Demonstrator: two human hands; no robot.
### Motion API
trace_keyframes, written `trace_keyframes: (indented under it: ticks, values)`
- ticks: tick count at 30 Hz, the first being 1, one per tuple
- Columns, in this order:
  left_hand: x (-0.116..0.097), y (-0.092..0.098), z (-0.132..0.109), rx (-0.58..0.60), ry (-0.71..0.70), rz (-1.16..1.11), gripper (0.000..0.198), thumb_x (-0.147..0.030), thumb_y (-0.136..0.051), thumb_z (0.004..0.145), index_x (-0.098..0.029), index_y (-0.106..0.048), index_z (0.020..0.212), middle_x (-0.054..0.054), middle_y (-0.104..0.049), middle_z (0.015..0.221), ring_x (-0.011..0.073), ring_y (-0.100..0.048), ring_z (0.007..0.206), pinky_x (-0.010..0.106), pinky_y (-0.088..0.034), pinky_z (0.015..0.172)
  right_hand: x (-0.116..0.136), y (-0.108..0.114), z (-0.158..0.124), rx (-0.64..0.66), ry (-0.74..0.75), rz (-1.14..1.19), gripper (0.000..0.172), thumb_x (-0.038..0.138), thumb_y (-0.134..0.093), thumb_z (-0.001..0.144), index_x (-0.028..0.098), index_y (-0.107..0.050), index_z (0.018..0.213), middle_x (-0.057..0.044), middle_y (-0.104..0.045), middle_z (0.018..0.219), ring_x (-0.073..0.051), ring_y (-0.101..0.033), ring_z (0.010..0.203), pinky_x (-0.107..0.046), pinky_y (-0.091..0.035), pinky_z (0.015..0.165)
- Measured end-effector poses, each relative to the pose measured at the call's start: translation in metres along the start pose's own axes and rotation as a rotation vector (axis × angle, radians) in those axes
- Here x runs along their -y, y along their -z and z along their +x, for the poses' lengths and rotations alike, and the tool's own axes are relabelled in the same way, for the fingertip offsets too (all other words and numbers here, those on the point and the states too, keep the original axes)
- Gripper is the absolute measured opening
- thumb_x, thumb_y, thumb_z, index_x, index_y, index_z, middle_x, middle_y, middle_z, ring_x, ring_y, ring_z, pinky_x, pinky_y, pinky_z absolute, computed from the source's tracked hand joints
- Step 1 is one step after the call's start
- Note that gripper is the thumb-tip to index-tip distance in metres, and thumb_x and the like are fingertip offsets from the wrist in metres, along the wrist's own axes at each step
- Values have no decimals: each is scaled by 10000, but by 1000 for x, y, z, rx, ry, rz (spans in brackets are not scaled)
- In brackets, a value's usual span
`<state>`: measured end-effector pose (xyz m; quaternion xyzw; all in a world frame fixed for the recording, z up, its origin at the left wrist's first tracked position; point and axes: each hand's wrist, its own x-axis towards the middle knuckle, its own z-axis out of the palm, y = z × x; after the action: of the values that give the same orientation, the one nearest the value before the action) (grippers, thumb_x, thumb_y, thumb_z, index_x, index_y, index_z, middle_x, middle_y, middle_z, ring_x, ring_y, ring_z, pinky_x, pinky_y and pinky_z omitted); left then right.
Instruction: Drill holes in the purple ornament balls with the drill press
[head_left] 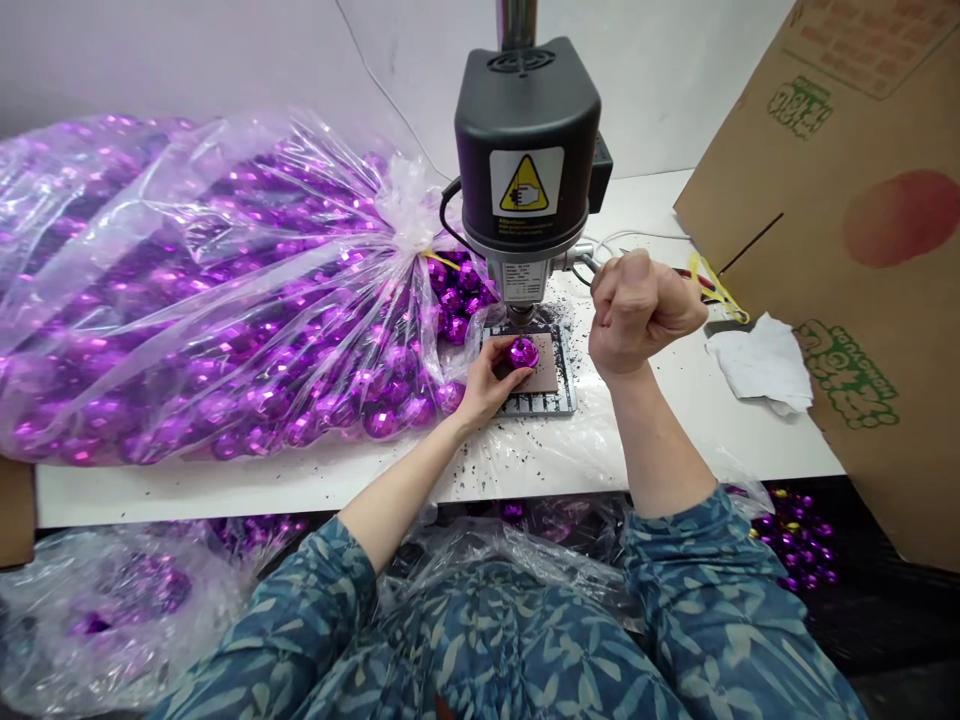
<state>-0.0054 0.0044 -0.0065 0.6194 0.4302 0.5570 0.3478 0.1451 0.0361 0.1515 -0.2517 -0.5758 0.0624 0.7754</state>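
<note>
My left hand pinches a faceted purple ball and holds it on the small brown block on the drill press table, right under the bit. My right hand is a closed fist around the drill press lever, to the right of the black drill press head. Dark shavings lie scattered around the press base.
A large clear plastic bag full of purple balls lies at left on the white table. A cardboard box stands at right, with a crumpled white cloth beside it. More purple balls lie below the table edge.
</note>
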Motion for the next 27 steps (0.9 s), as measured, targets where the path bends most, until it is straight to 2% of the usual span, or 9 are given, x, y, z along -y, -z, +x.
trace_keyframes:
  ticks: [5,11,16,22,27]
  values:
    - [-2,0,0,-1,1,-21,578,-530,-832,838,-228,-596,1270,114,-700,1279,266,-706,1210,471,-561,1109,-5,2,-1,-3,133,173,617,447,-524,1015,204,-195,553,43,-203,471,-72,-232,396,-335,-181,466]
    - [-4,0,0,-3,11,-22,576,-532,-833,838,-232,-600,1272,109,-703,1268,267,-707,1198,470,-570,1089,-8,3,-1,19,227,252,544,273,-552,997,185,-227,570,59,-252,469,-60,-227,391,-297,-176,443]
    - [-4,-1,-1,-2,3,-40,571,-527,-829,845,-225,-597,1271,112,-698,1264,264,-703,1205,472,-566,1098,-12,4,-4,-2,237,216,563,283,-554,994,189,-227,546,60,-238,453,-62,-242,376,-301,-186,422]
    - [-4,-1,0,-1,10,-29,585,-547,-828,840,-223,-600,1271,112,-708,1248,268,-714,1175,482,-582,1071,-18,7,-8,11,198,80,644,449,-501,1007,212,-153,520,54,-181,421,-71,-206,365,-317,-206,383]
    - [-2,-2,0,-3,3,-37,581,-545,-827,843,-222,-602,1271,119,-703,1268,269,-708,1198,480,-574,1087,-17,7,-7,8,213,64,650,442,-509,992,219,-138,508,56,-186,397,-77,-220,338,-324,-226,354]
